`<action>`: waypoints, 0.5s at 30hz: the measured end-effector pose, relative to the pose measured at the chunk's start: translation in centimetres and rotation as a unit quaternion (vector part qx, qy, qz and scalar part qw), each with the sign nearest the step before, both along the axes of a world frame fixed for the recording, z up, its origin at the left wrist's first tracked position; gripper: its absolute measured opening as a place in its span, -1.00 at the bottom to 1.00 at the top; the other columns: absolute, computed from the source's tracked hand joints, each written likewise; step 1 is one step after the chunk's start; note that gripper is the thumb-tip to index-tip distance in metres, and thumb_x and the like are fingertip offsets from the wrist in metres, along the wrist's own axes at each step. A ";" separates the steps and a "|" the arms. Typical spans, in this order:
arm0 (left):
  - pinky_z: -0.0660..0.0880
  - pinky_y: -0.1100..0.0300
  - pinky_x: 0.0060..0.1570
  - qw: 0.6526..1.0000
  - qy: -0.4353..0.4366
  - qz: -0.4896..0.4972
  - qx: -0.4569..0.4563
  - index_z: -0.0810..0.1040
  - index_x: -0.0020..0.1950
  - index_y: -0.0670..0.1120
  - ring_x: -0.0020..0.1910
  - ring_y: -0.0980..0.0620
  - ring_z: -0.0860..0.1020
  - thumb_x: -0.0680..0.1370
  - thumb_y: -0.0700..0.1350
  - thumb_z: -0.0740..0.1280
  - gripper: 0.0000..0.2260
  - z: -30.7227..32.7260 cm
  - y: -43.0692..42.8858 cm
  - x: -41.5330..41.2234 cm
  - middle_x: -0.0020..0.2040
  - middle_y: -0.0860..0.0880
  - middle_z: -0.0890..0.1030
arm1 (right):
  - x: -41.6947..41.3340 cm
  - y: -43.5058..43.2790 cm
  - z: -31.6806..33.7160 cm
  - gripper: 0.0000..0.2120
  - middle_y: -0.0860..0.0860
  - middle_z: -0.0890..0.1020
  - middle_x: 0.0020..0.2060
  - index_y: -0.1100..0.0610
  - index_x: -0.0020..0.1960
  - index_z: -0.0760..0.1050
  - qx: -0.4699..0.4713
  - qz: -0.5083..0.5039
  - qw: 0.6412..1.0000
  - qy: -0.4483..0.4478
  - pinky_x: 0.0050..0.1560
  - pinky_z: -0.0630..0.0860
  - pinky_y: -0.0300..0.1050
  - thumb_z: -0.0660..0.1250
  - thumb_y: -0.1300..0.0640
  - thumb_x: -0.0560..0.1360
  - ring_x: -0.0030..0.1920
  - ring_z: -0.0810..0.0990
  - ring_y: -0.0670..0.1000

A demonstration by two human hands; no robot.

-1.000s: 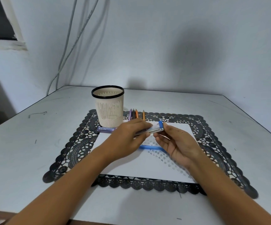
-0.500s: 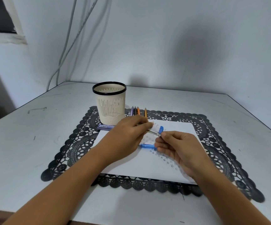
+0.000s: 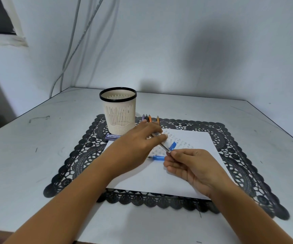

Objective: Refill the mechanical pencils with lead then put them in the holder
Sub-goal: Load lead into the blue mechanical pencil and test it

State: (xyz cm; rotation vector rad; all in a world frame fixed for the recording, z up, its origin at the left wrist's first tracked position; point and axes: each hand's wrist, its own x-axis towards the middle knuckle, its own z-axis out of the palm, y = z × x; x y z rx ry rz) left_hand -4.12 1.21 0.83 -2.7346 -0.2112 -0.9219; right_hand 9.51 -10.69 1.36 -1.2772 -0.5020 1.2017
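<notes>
My left hand grips a clear mechanical pencil with a blue clip, its rear end pointing right and down. My right hand has its fingertips at that rear end, thumb and forefinger pinched together; what they pinch is too small to see. A blue pencil part lies on the white paper between the hands. The cream slotted holder with a black rim stands behind my left hand. Several pencils lie to its right, partly hidden. A purple lead case lies at the holder's base.
A black lace mat lies under the paper on a white table. The wall stands close behind, with cables hanging at the back left. The table's right edge runs diagonally at far right.
The pencil has tilted, its clip end dropping toward my right hand. My right hand's fingertips have closed in on the pencil's rear end. The camera has shifted slightly.
</notes>
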 end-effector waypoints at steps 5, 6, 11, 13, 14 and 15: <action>0.45 -0.02 0.14 1.000 0.001 -0.004 0.002 0.54 0.14 -0.21 0.09 -0.17 0.54 0.35 -0.40 0.43 -0.62 -0.1 0.1 -0.1 0.04 -0.20 0.57 | 0.0 -0.1 0.1 -0.88 0.17 0.65 -0.39 0.35 -0.19 0.55 -0.008 0.005 1.000 -0.002 -0.35 0.61 -0.20 0.29 0.33 0.48 -0.40 0.65 0.03; 0.48 0.00 0.09 1.000 0.001 -0.002 -0.005 0.54 0.14 -0.21 0.07 -0.16 0.54 0.36 -0.39 0.43 -0.63 -0.1 0.0 -0.1 0.04 -0.19 0.57 | 0.0 -0.1 0.1 -0.89 0.17 0.64 -0.39 0.35 -0.18 0.55 -0.010 0.004 1.000 -0.007 -0.35 0.61 -0.20 0.29 0.33 0.48 -0.40 0.64 0.02; 0.54 0.05 -0.10 0.997 -0.022 0.006 -0.067 0.56 0.13 -0.21 -0.02 -0.14 0.54 0.41 -0.36 0.39 -0.71 -0.2 -0.5 -0.1 0.02 -0.18 0.57 | 0.2 0.0 0.1 -0.92 0.13 0.63 -0.40 0.31 -0.16 0.55 -0.010 -0.019 0.999 -0.050 -0.32 0.61 -0.20 0.33 0.29 0.46 -0.40 0.62 0.00; 0.55 0.07 -0.12 0.997 -0.026 0.009 -0.078 0.57 0.12 -0.22 -0.04 -0.13 0.55 0.41 -0.36 0.39 -0.71 -0.2 -0.7 0.0 0.01 -0.17 0.58 | 0.2 0.0 0.1 -0.93 0.12 0.62 -0.41 0.30 -0.17 0.54 -0.010 -0.027 0.998 -0.063 -0.32 0.61 -0.20 0.33 0.29 0.46 -0.41 0.61 -0.01; 0.54 0.09 -0.12 0.996 -0.029 0.010 -0.082 0.57 0.11 -0.22 -0.05 -0.12 0.56 0.40 -0.37 0.40 -0.71 -0.2 -0.8 0.0 0.00 -0.17 0.58 | 0.2 0.0 0.1 -0.93 0.12 0.62 -0.41 0.30 -0.17 0.54 -0.010 -0.029 0.997 -0.066 -0.32 0.61 -0.21 0.34 0.28 0.46 -0.41 0.61 -0.02; 0.54 0.10 -0.13 0.996 -0.031 0.011 -0.086 0.58 0.11 -0.22 -0.06 -0.12 0.56 0.40 -0.37 0.40 -0.71 -0.2 -0.9 0.1 -0.01 -0.17 0.58 | 0.2 0.0 0.2 -0.93 0.12 0.61 -0.41 0.29 -0.17 0.54 -0.009 -0.031 0.997 -0.069 -0.32 0.61 -0.21 0.34 0.28 0.46 -0.41 0.60 -0.02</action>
